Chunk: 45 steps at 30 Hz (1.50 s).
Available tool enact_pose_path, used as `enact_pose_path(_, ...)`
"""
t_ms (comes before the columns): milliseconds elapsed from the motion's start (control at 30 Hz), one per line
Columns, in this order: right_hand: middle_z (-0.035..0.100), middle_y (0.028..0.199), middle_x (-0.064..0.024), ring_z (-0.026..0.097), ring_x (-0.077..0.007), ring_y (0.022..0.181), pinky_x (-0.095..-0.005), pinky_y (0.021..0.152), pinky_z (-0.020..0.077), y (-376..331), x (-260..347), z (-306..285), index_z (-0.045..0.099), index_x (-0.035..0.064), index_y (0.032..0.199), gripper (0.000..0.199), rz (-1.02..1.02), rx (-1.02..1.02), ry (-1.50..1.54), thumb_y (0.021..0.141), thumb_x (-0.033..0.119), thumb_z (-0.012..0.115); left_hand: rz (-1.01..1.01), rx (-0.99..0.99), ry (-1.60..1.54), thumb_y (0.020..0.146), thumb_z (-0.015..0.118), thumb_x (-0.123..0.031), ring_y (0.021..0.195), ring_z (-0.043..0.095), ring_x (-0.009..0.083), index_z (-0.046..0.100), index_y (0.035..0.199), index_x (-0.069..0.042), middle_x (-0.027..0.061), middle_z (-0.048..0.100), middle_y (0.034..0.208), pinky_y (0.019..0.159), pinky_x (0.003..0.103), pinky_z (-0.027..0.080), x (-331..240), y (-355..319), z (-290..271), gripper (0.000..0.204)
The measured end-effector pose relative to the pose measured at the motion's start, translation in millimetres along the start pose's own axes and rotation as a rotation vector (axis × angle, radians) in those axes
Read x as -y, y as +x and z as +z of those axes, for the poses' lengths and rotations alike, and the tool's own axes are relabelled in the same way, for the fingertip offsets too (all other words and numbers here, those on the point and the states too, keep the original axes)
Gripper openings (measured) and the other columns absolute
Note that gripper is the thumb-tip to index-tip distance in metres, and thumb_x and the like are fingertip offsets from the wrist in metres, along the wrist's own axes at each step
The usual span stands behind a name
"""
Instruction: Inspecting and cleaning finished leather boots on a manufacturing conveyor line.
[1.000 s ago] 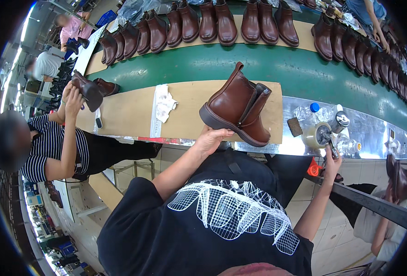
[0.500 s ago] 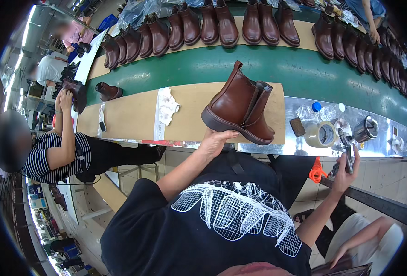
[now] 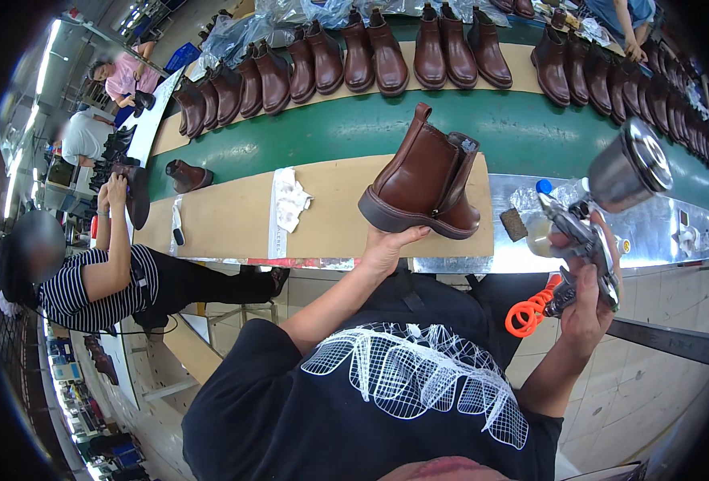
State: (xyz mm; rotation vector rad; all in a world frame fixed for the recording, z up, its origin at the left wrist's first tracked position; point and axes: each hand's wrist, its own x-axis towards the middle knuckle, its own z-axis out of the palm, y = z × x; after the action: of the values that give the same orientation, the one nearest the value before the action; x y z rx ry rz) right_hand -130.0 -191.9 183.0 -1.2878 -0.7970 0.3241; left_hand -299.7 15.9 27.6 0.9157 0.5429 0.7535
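In the head view the left hand [image 3: 386,250] is raised with its palm up under the sole of a brown ankle boot [image 3: 427,183], fingers spread along the heel end, bearing the boot rather than clenching round it. The boot is smooth, glossy reddish-brown leather with a thick dark sole, a pull tab standing at the back of the shaft and a darker elastic panel in its side; it sits tilted, shaft leaning away from the hand, toe pointing to the person's right. Below and beyond the hand lies the tan work board [image 3: 234,216], with a crumpled white rag [image 3: 290,200] well to the left of the grip. The right hand [image 3: 587,309] is clenched round the handle of a metal spray gun [image 3: 583,236], whose shiny steel cup [image 3: 627,164] rises above the fist; an orange coiled hose [image 3: 531,309] hangs just left of that fist. Past the boot runs a green conveyor belt [image 3: 523,132] carrying a row of brown boots [image 3: 386,52]. Far left of both hands, a seated person in a striped shirt [image 3: 74,289] holds up a dark boot [image 3: 136,196].
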Motion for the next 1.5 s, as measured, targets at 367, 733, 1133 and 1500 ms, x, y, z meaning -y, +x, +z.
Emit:
enact_pose_path(367,0.065,0.112,-0.0113,0.063,-0.0148,0.095,-0.0279,0.084,0.0491,10.9,27.0,46.0,0.059,-0.0030,0.125,0.035,-0.068,0.206,-0.201,0.090,-0.002,0.057,0.086,-0.055,0.128,0.074,0.075,0.010,0.105,0.062,0.0173,0.050,0.128,-0.003,0.0077,0.061,0.116,0.087,0.031,0.055,7.3,12.9,-5.3,0.061)
enact_pose_path(733,0.067,0.109,-0.0114,0.062,-0.0165,0.092,-0.0278,0.084,0.0475,1.6,15.0,43.4,0.061,-0.0032,0.120,0.030,-0.056,0.118,-0.268,0.090,-0.001,0.060,0.067,-0.015,0.047,0.076,0.072,0.011,0.105,0.063,0.0193,0.046,0.130,-0.003,0.0096,0.060,0.118,0.088,0.034,0.057,4.2,13.5,-8.1,0.062)
enact_pose_path(1133,0.069,0.102,-0.0124,0.063,-0.0190,0.084,-0.0300,0.080,0.0465,6.6,31.7,42.9,0.064,-0.0018,0.116,0.032,-0.151,0.142,-0.367,0.084,0.003,0.065,0.049,-0.006,0.025,0.075,0.072,0.011,0.106,0.062,0.0200,0.045,0.132,-0.004,0.0095,0.059,0.120,0.088,0.035,0.056,3.5,13.0,-7.5,0.064)
enact_pose_path(1500,0.070,0.099,-0.0097,0.060,-0.0216,0.081,-0.0329,0.082,0.0420,-2.5,26.9,40.7,0.068,0.0021,0.110,0.027,-0.084,0.178,-0.359,0.083,0.006,0.067,0.078,-0.005,0.051,0.075,0.072,0.012,0.105,0.062,0.0192,0.047,0.130,-0.004,0.0089,0.061,0.117,0.089,0.034,0.055,2.3,14.8,-12.5,0.063)
